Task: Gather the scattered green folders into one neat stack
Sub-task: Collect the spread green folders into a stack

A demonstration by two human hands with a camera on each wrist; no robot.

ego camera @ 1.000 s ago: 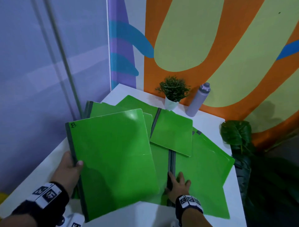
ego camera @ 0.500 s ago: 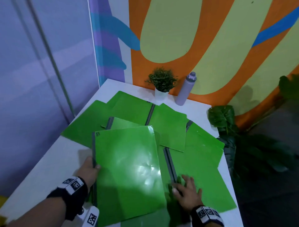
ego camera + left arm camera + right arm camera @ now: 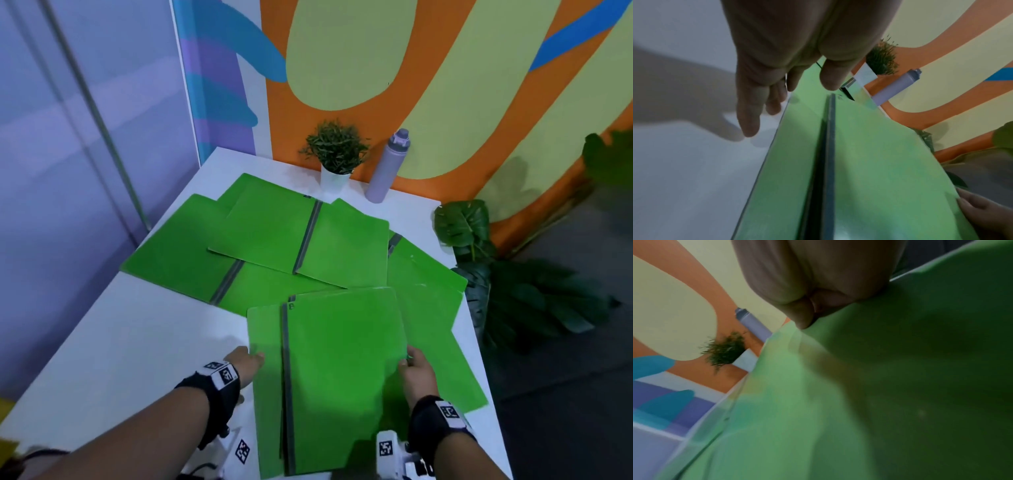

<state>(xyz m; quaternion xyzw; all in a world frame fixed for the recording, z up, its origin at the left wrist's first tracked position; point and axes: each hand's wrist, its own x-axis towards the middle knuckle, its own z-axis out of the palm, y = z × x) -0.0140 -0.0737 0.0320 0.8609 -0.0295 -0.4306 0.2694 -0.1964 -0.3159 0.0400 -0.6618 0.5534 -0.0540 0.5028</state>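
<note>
A closed green folder [image 3: 342, 370] with a grey spine lies on top of a second green folder [image 3: 265, 342] at the near middle of the white table [image 3: 120, 342]. My left hand [image 3: 251, 358] lies at the pile's left edge, fingers [image 3: 750, 123] straight beside it and thumb just over it. My right hand [image 3: 407, 359] pinches the top folder's right edge, thumb [image 3: 801, 318] on top. Further back, several green folders lie spread open and overlapping: one [image 3: 301, 236] in the middle, one [image 3: 178, 257] at the left, one [image 3: 428, 291] at the right.
A small potted plant [image 3: 337, 154] and a lilac bottle [image 3: 388, 166] stand at the table's far edge against the painted wall. A large leafy plant [image 3: 462, 226] stands on the floor just off the table's right edge. Bare table shows at the near left.
The closed folder has slid right and nearer, onto the folder under my right hand. My left hand let go of its spine; my right hand moved from the grey spine to the right edge.
</note>
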